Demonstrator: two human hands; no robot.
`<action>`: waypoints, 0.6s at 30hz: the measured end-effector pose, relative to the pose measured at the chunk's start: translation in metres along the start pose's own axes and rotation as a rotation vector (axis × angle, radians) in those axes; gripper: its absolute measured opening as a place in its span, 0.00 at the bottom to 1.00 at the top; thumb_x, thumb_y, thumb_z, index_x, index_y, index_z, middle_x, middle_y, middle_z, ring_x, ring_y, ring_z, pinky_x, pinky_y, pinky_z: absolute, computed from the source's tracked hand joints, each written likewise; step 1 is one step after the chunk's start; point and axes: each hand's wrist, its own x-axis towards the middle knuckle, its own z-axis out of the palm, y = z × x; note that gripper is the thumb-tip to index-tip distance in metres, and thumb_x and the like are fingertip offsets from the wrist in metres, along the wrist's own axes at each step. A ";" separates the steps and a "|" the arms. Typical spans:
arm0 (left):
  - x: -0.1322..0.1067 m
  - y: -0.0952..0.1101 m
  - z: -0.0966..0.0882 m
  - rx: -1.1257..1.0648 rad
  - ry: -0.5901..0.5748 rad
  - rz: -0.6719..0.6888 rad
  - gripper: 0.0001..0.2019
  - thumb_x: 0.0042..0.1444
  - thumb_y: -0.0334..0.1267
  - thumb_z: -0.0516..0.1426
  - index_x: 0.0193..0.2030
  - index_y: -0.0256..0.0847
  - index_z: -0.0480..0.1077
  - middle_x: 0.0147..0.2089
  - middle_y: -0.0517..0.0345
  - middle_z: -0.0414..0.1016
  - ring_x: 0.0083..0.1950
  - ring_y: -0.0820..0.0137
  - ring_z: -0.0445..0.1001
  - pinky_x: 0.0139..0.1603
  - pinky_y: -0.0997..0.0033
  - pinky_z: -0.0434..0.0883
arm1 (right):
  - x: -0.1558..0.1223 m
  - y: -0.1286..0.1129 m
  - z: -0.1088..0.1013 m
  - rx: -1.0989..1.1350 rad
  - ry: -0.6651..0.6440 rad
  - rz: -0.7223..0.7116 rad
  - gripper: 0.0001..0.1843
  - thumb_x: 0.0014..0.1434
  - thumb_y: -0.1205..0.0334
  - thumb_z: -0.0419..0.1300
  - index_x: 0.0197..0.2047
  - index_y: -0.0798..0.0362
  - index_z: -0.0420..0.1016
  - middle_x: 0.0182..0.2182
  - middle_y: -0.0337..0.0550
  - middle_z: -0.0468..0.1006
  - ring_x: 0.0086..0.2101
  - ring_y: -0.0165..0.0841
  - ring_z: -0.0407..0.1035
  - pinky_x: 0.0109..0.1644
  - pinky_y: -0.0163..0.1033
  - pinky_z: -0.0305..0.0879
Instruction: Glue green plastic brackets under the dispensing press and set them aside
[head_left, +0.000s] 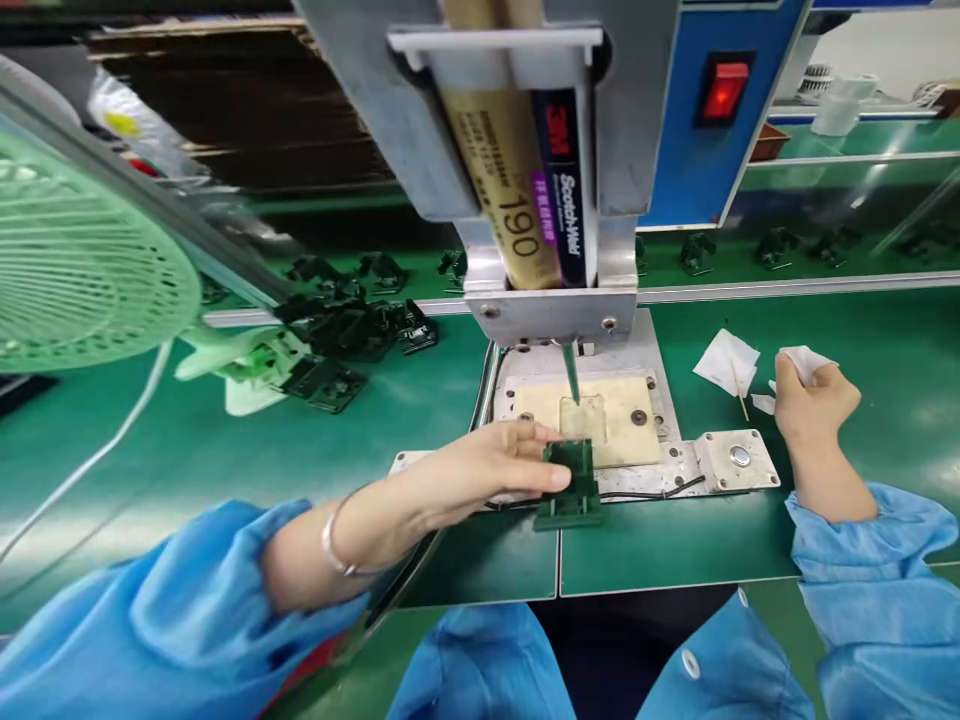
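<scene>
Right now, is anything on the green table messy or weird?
Dark parts sit jumbled beside the green fan, while others farther back stand spaced apart. White paper scraps lie loose near the right hand, a thin stick partly on one. I see nothing spilled or broken.

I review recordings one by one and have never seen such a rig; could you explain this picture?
This one picture comes from a head-worn camera looking forward and down. There is no robot: the left grip and right grip are bare human hands. The left holds a dark green part by the pale fixture plate; the right holds white paper or cloth. Over the plate, a machine carries a cartridge marked Scotch-Weld, its nozzle pointing down. More dark parts lie on the green table at the left.
</scene>
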 end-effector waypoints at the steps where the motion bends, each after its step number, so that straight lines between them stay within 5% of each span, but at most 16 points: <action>1: 0.008 0.007 0.003 -0.052 0.008 -0.004 0.28 0.36 0.40 0.73 0.45 0.38 0.72 0.33 0.60 0.75 0.32 0.72 0.73 0.32 0.74 0.70 | 0.000 0.000 -0.001 -0.008 0.013 0.006 0.24 0.46 0.46 0.59 0.15 0.47 0.49 0.13 0.33 0.50 0.19 0.30 0.54 0.24 0.37 0.51; 6: 0.034 0.024 0.001 0.025 0.049 0.137 0.27 0.36 0.38 0.72 0.44 0.37 0.70 0.38 0.57 0.74 0.41 0.69 0.74 0.46 0.67 0.72 | -0.001 -0.005 -0.002 0.003 0.019 0.008 0.26 0.47 0.44 0.59 0.14 0.48 0.49 0.13 0.33 0.48 0.19 0.29 0.51 0.23 0.37 0.49; 14: 0.045 0.007 -0.006 0.449 0.168 0.463 0.31 0.45 0.46 0.68 0.52 0.38 0.60 0.38 0.57 0.70 0.39 0.67 0.72 0.45 0.61 0.73 | -0.002 -0.003 0.004 -0.001 -0.045 0.010 0.23 0.50 0.45 0.60 0.16 0.49 0.55 0.15 0.34 0.54 0.21 0.32 0.60 0.26 0.37 0.55; 18: 0.041 0.005 -0.009 0.654 0.184 0.513 0.40 0.44 0.51 0.68 0.60 0.39 0.59 0.48 0.49 0.68 0.43 0.63 0.72 0.48 0.57 0.74 | -0.003 -0.003 -0.014 -0.042 -0.070 0.069 0.22 0.49 0.49 0.64 0.16 0.51 0.61 0.14 0.37 0.59 0.19 0.32 0.60 0.22 0.37 0.54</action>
